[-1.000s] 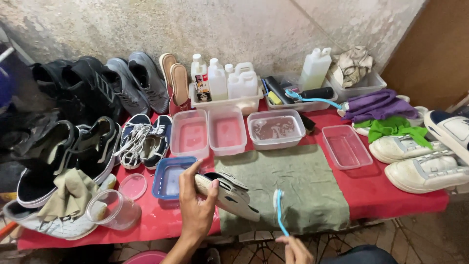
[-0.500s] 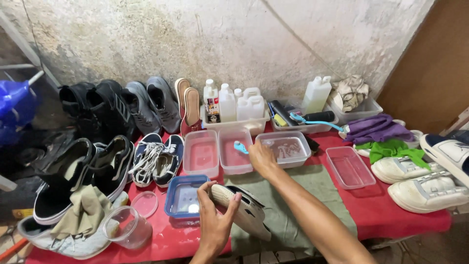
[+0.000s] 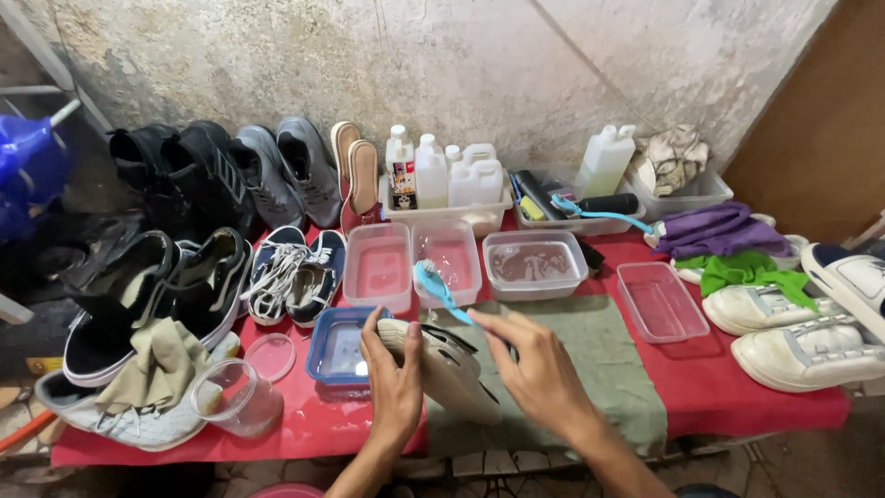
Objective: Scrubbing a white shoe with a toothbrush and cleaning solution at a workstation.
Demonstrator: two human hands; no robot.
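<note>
A table (image 3: 737, 415) with a red cover stands against a rough wall. On it lies a green cloth (image 3: 608, 369) in the middle. Behind the cloth stand three clear tubs (image 3: 535, 263) in a row, and a fourth clear tub (image 3: 659, 302) is at the right. A blue tub (image 3: 334, 349), a round lid (image 3: 270, 357) and a clear jug (image 3: 235, 398) are at the left. Shoes fill both ends — dark shoes (image 3: 157, 286) on the left, white shoes (image 3: 802, 341) on the right. At the back stands a tray of white bottles (image 3: 442, 180).

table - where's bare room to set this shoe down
Free: the green mat right of the right hand, and red cloth between the empty tray and white sneakers. Crowded: the left side with dark shoes, and the back row of tubs.
</note>
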